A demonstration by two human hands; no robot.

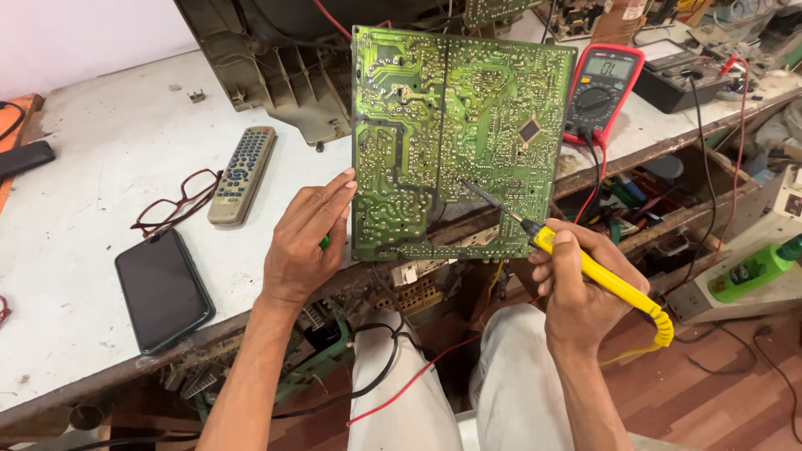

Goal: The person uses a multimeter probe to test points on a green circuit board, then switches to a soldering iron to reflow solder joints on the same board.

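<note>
Circuit board (455, 138), green and held upright with its solder side to the camera, stands on the edge of the white workbench (100, 192) between the 2 hands. The left hand (305, 242) grips its left edge, fingers (338, 185) curled over the rim and something small and green tucked under the palm. The right hand (576, 288) is closed in a pen grip around a yellow soldering iron (585, 263), whose dark tip reaches up and to the left of that hand and meets the board low on its right half, among the fine solder joints.

Judged from this, the step in hand is working 1 joint with the hot tip while the other hand steadies the board. The next move calls for a still left hand and a light, steady tip, since the neighbouring joints sit very close.

Beyond the right hand, behind the board's right edge, a red multimeter (601, 92) lies with its leads trailing down. To the left of the left hand lie a grey remote control (242, 175), red-framed spectacles (175, 205) and a dark phone (163, 288).
</note>
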